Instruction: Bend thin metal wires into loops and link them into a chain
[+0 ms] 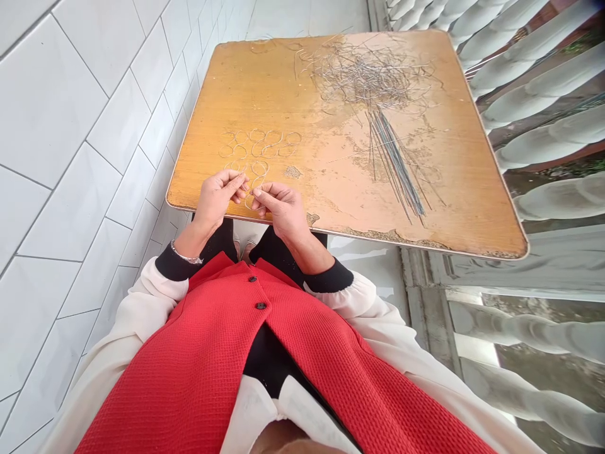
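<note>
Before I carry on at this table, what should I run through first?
Left hand and right hand together at the near edge: ok.
Something pinched between the fingertips: cannot tell, too thin to see.
Wire rings lying flat beside the hands: ok.
Straight wires apart from the rings: ok.
Wire tangle apart from the straight wires: not ok, they meet.
Tabletop intact: not ok, worn along the near edge.
</note>
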{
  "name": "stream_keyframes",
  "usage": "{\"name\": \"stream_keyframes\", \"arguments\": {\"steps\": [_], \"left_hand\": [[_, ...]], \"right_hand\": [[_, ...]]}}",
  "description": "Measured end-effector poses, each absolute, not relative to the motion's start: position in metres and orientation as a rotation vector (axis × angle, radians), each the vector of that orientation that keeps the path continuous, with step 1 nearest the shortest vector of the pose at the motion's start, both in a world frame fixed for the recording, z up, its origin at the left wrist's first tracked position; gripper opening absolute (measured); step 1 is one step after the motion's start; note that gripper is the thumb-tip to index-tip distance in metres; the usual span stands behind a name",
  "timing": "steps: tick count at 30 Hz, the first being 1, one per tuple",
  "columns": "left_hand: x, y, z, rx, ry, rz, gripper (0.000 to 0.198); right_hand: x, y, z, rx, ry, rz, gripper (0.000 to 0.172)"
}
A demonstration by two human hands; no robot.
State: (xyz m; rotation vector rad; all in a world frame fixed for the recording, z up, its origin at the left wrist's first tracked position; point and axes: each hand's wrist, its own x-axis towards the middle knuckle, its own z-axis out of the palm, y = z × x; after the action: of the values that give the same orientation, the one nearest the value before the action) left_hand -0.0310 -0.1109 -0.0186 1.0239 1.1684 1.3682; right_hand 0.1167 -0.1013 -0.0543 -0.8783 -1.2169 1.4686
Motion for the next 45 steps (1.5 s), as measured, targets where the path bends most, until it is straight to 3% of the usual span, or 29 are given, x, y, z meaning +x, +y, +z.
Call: {"name": "stream_keyframes", "arguments": {"steps": [8,15,23,30,38,45], "left_hand": [[-0.029,-0.112,-0.019,0.901,1.143,1.324,0.018],[-0.036,-0.112,-0.021,0.965,1.098,1.247,0.02],[-0.03,-0.112,-0.026,0.965,1.069,1.281,0.017],[-0.03,-0.111,-0.03,0.955,1.063,1.331,0.019],[-0.03,-0.109,-0.032,0.926,1.012,1.301,0.006],[-0.031,-0.112,-0.033,0.99,1.078,1.232,0.011]], "right_hand": [[0.12,-0.1,-0.058,-0.928,-1.299,1.392,0.049],[0.142,-0.075,-0.043,-0.981,-1.681,0.73,0.037],[0.139,-0.057,-0.039,-0.936,-2.093,0.282,0.029],[0.138,-0.059,-0.044,-0.916,-2.041,0.345,0.032],[0.136,-0.063,-0.042,-1.002,-1.846,0.593,0.028],[0.126,-0.068,-0.047,-1.056,-1.823,0.519,0.026]]}}
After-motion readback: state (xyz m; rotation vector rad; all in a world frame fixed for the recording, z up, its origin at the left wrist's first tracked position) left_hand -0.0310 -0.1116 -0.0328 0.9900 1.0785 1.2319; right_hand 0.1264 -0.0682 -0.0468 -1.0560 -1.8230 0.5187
